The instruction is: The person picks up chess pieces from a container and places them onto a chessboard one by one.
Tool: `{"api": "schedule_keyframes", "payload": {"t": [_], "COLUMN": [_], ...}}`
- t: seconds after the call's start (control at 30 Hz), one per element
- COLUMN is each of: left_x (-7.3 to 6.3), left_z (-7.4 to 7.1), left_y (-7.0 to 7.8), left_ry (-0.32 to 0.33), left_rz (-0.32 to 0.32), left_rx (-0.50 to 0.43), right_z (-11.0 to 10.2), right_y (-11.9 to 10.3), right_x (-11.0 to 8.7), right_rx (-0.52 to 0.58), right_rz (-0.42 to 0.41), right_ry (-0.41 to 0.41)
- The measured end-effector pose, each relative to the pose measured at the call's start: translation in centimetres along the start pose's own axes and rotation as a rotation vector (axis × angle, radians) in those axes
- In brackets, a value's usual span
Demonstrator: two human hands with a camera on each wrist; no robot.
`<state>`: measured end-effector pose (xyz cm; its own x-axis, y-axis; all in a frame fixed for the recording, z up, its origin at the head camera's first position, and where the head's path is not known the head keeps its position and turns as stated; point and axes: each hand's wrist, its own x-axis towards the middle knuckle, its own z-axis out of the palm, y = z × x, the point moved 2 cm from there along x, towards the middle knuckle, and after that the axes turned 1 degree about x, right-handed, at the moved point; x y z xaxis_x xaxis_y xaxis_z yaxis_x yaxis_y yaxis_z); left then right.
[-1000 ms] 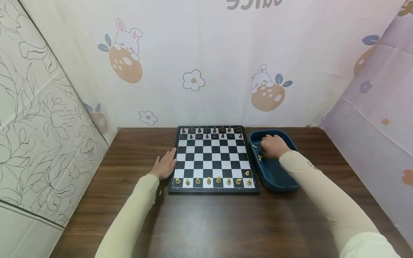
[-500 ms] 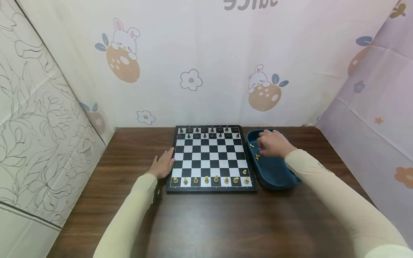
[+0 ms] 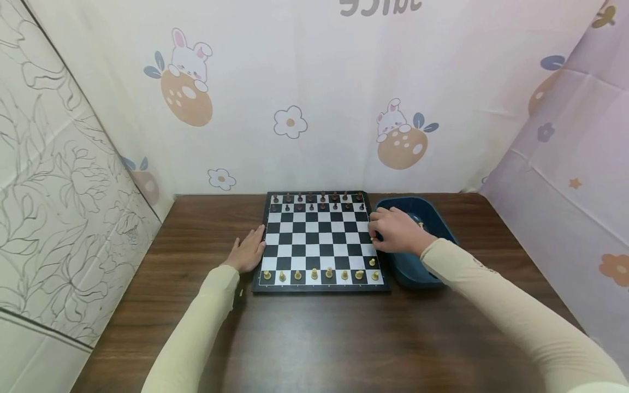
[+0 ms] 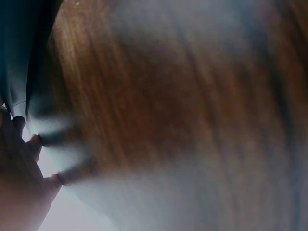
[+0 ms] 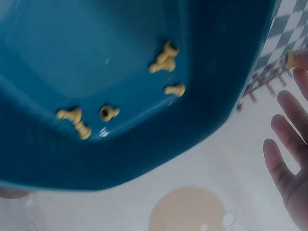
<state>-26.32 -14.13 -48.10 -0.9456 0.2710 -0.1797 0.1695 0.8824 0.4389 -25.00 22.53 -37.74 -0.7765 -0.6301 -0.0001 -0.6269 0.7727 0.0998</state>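
Right of centre, a right hand [image 3: 397, 230], fingers pinching a yellow chess piece [image 5: 289, 59], left hand [image 3: 247, 252] beside the chessboard [image 3: 319, 238], fingers apart

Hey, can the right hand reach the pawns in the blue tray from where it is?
Probably yes: the right hand is close by the open blue tray, and nothing covers the pawns. It already pinches a yellow chess piece, though, which might hinder grabbing another.
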Motion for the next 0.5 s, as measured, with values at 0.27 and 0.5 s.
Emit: {"api": "schedule_keyframes", "payload": {"t": [0.27, 0.5], "left_x": [-0.1, 0.1], "left_z": [-0.1, 0.0], "left_y": [0.1, -0.1], "left_ry": [-0.003, -0.009], "left_rz": [-0.006, -0.013], "left_rx": [0.001, 0.003], "right_z": [1.8, 2.7], "right_y": [-2.9, -4.0], "right_x": [0.7, 1.2], "right_rx": [0.019, 0.061], "right_rz": [-0.112, -0.123], "right_ry": [-0.051, -0.095]}}
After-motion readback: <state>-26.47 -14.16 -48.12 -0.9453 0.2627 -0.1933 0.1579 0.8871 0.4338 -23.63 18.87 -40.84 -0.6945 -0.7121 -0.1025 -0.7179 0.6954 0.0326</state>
